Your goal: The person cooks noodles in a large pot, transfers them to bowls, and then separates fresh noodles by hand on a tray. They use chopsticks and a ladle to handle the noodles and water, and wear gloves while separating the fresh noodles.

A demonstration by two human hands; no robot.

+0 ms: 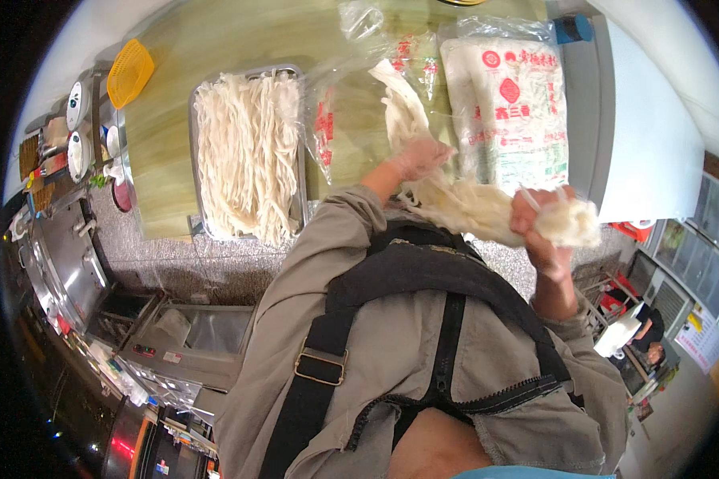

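A long bundle of white rice noodles [473, 206] stretches between my two hands, close to my body at the table's front edge. My left hand [419, 158] grips it partway along, and one end trails beyond that hand over the tabletop. Around the other end my right hand [542, 224] is closed, with a clump of noodles bulging past the fingers. On the left lies a metal tray [304, 197] heaped with loose, separated noodle strands [245, 155]. Printed clear plastic bags packed with noodles [509, 114] lie at the right.
An opened clear plastic bag [323, 129] lies crumpled beside the tray. A yellow plastic basket [130, 73] stands at the table's [162, 149] far left. A white surface [647, 138] adjoins the right side. Kitchen equipment [198, 332] is behind on the left; a person [650, 335] is at far right.
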